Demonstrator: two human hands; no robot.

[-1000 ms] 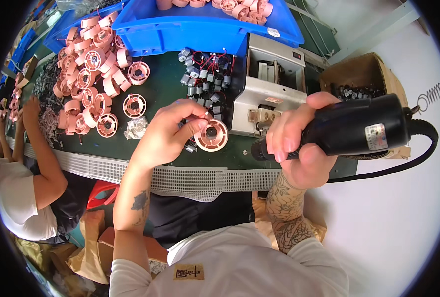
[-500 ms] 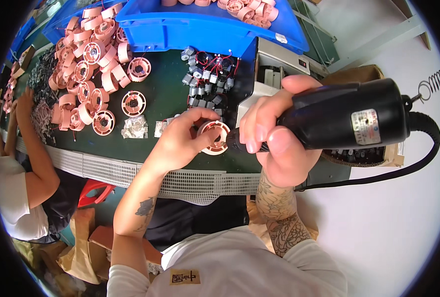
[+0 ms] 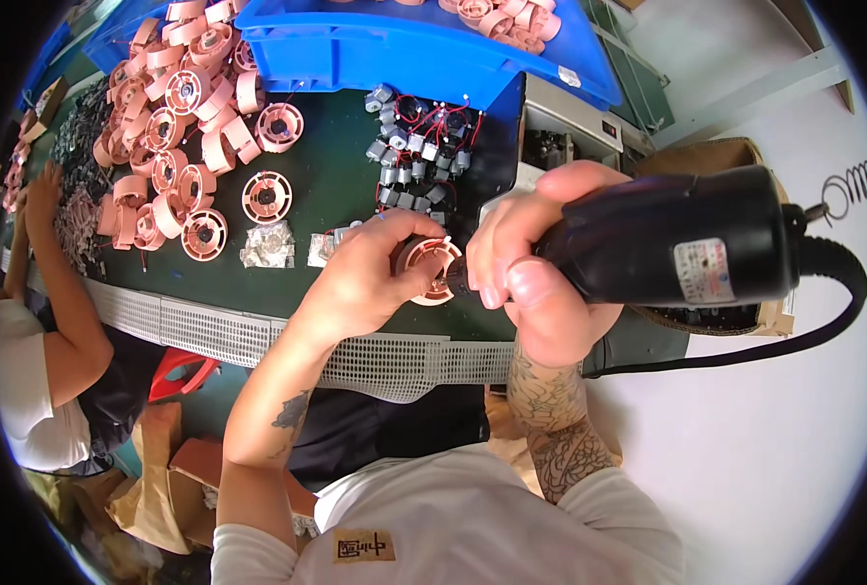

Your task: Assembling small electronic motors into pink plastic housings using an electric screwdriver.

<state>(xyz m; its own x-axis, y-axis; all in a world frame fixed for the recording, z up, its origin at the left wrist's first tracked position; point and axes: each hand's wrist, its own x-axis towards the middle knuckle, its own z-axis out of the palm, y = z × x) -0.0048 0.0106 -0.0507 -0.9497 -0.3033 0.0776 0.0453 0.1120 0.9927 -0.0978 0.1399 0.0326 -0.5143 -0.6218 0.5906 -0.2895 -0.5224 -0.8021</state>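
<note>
My left hand [image 3: 370,278] grips a round pink plastic housing [image 3: 443,289] over the green bench, thumb across its open face and fingers round its far rim. My right hand [image 3: 550,253] is wrapped round a black electric screwdriver [image 3: 682,239], held nearly level. Its tip end points left and meets the housing's right side; the bit itself is hidden from me. Beyond my left hand lies a bunch of small grey motors [image 3: 419,146] with red wires. Another pink housing [image 3: 267,198] rests face up to the left, near a clear bag of small metal parts [image 3: 269,245].
Many pink housings [image 3: 165,127] are heaped at the left. A blue bin [image 3: 375,54] stands at the back, beside a grey-white machine [image 3: 570,117]. From the screwdriver run a black cable [image 3: 833,312] and a coiled spring [image 3: 862,183]. A co-worker's arm [image 3: 68,283] reaches in at far left.
The view has shifted slightly. My left hand and the housing have turned a little, and the screwdriver's rear end has swung slightly to the left. Both holds are unchanged.
</note>
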